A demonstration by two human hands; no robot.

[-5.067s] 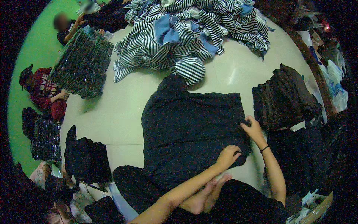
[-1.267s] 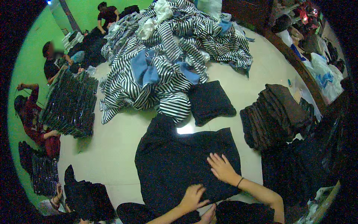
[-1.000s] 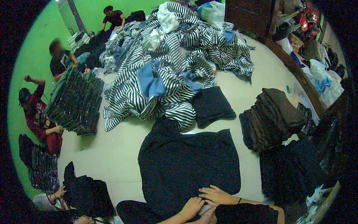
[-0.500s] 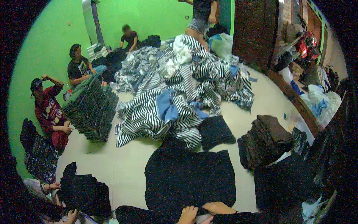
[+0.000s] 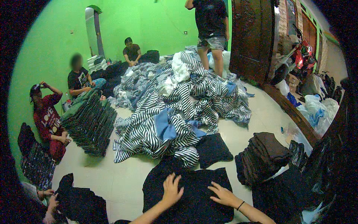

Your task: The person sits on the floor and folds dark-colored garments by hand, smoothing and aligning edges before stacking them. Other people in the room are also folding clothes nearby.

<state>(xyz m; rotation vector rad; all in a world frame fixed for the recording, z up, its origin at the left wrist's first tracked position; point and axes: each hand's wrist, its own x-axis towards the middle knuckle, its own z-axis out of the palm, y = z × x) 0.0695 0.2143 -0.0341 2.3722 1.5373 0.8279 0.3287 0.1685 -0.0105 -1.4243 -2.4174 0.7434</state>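
Note:
A black piece of cloth, seemingly a garment [image 5: 194, 194], lies spread on the floor before me. My left hand [image 5: 172, 189] rests on or just over its upper left part, fingers spread. Over the right part is my right hand [image 5: 225, 195], its fingers apart too and nothing in them; a dark band circles that wrist. Just beyond lies a folded black cloth [image 5: 214, 150], next to a big heap of black-and-white striped garments [image 5: 149, 130] with blue patches. Whether my palms press on the cloth I cannot tell.
Brown folded cloths [image 5: 263, 153] are stacked at the right, beside more black cloth [image 5: 279, 194]. A tall stack of dark plastic-wrapped packs [image 5: 89, 125] stands left. Several people sit along the green wall; one person [image 5: 211, 33] stands behind the heap. A co-worker's hands touch black cloth [image 5: 82, 203] at lower left.
Both my hands have moved from the cloth's near edge forward over it, and the fingers have spread. The view has tilted up somewhat, showing more of the standing person.

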